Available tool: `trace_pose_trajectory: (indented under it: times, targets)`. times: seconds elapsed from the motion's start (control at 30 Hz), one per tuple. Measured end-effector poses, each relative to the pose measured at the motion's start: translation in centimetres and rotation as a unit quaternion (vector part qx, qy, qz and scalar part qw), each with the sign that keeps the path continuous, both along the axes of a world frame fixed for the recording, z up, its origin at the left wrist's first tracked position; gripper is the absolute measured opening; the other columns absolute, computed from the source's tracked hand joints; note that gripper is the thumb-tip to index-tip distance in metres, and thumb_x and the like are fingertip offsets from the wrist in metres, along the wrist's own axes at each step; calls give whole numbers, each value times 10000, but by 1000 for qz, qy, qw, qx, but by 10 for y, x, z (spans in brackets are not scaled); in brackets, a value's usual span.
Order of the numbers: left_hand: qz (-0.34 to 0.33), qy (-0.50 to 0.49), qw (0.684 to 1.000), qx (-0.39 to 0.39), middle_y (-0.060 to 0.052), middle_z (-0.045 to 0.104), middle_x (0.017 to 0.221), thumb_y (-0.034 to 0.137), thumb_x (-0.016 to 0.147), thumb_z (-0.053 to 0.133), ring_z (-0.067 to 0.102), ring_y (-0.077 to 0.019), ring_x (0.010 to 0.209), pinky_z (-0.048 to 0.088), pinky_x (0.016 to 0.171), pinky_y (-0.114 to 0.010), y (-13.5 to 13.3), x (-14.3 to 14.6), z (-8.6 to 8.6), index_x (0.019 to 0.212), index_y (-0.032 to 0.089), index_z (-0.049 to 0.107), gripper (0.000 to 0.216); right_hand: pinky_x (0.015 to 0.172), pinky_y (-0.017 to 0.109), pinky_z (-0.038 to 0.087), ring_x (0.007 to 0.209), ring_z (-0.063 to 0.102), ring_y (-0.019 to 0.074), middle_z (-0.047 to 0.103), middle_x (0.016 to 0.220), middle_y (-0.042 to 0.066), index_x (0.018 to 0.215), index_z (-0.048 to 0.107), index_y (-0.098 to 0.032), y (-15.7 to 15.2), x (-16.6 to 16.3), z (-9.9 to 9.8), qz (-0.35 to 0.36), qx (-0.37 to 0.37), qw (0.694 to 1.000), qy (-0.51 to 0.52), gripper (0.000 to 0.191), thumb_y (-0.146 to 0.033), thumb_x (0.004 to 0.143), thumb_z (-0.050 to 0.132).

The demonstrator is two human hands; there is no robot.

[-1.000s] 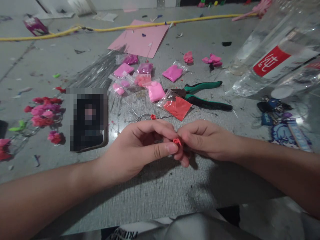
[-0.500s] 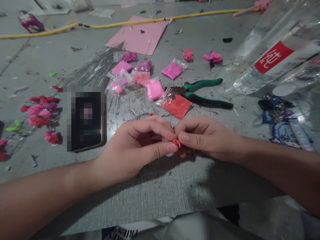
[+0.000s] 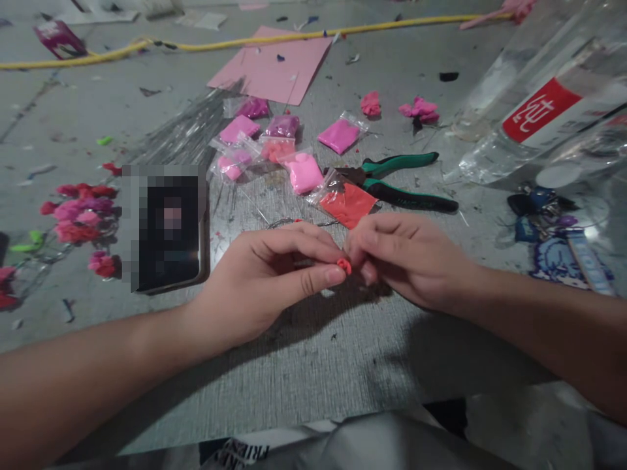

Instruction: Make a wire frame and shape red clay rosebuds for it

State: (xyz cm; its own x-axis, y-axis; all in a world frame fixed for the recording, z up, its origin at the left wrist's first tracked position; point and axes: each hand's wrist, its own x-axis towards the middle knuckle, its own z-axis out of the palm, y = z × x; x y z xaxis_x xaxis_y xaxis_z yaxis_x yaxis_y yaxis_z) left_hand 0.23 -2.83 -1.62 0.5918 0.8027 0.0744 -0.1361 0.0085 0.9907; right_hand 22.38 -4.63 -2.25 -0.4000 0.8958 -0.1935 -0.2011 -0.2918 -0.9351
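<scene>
Between the thumb and fingertips of my left hand (image 3: 274, 281) is pinched a small red clay flower (image 3: 344, 266), its petals curled. My right hand (image 3: 411, 258) is close beside it on the right, thumb and fingers pressed together; whether anything is in that pinch is hidden. Just beyond my hands lies a zip bag of red-orange clay (image 3: 349, 203), partly covering the jaws of green-and-black pliers (image 3: 411, 163). A twisted wire (image 3: 281, 222) with a red bit on it lies behind my left hand.
Several bags of pink and purple clay (image 3: 304, 173) lie ahead. A phone (image 3: 169, 235) and clay flowers on wires (image 3: 83, 215) are at left, near silver wires (image 3: 171, 130). Plastic bottles (image 3: 539, 114) and keychains (image 3: 563, 254) occupy the right. A yellow cable (image 3: 245, 42) crosses the back.
My right hand has shifted slightly up and away from the red flower, fingers closing together. The flower stays in my left hand and now shows more fully.
</scene>
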Motion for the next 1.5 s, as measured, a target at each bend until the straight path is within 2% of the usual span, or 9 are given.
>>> trace_pose_trajectory:
  times: [0.1, 0.23, 0.43, 0.7, 0.9, 1.07, 1.2, 1.37, 1.5]
  targets:
    - [-35, 90, 987, 131, -54, 746, 967, 167, 878, 816, 720, -140, 880, 601, 813, -243, 3, -2, 2, 938, 214, 837, 79, 491, 244, 314, 531, 474, 98, 531, 554, -32, 715, 683, -180, 6, -2, 1, -85, 11, 996, 26, 328, -419, 936, 726]
    - [-132, 176, 923, 315, -70, 738, 974, 169, 958, 708, 718, -146, 901, 580, 823, -228, 4, -4, 1, 979, 178, 814, 108, 477, 259, 281, 507, 428, 97, 489, 550, -37, 688, 649, -199, 11, -3, 2, -114, 7, 993, 26, 343, -431, 928, 726]
    - [-173, 301, 857, 381, -68, 706, 1105, 206, 1047, 553, 702, -157, 952, 564, 908, -278, -2, -9, -3, 1052, 201, 787, 234, 485, 262, 300, 537, 459, 112, 537, 568, -14, 717, 673, -204, 9, -1, 1, -83, 6, 997, -9, 326, -459, 893, 773]
    - [-72, 323, 836, 437, -80, 700, 1012, 272, 1011, 626, 697, -181, 889, 559, 820, -290, 13, -10, 0, 1012, 174, 765, 170, 471, 244, 282, 499, 431, 85, 543, 560, -30, 724, 659, -189, 10, 0, -1, -84, -8, 996, -11, 282, -365, 940, 704]
    - [-10, 375, 779, 502, -143, 691, 1130, 311, 1038, 556, 705, -220, 870, 574, 761, -343, 17, -5, -12, 1280, 164, 719, 327, 482, 243, 297, 501, 421, 81, 523, 566, -44, 740, 625, -187, 8, -1, 1, -80, 83, 989, -97, 305, -354, 994, 651]
    - [36, 345, 823, 450, -73, 759, 994, 230, 1000, 603, 716, -198, 859, 550, 770, -306, 11, -2, -12, 1027, 206, 739, 141, 616, 271, 413, 672, 537, 126, 640, 769, 6, 858, 663, -187, 6, 1, 3, -58, 300, 901, -308, 178, -291, 998, 631]
    - [73, 305, 872, 376, -7, 759, 806, 273, 972, 673, 663, -158, 657, 480, 645, -277, 5, -1, -4, 1007, 244, 738, 80, 734, 311, 460, 802, 605, 177, 709, 900, 56, 1007, 690, -191, 4, 4, 3, 13, 430, 826, -364, 139, -253, 1022, 566]
    - [88, 267, 910, 306, -5, 773, 805, 352, 940, 741, 661, -153, 637, 446, 602, -267, 2, -2, -5, 1008, 254, 760, 121, 752, 317, 466, 821, 633, 188, 729, 912, 74, 1014, 688, -179, 3, 4, 2, 42, 466, 808, -358, 142, -232, 1024, 557]
    - [76, 270, 903, 325, 3, 778, 784, 332, 939, 746, 653, -150, 621, 436, 602, -276, 4, -3, -6, 968, 269, 781, 78, 714, 299, 449, 773, 620, 170, 713, 841, 57, 936, 687, -179, 4, 4, 3, 49, 462, 815, -347, 178, -261, 1040, 568]
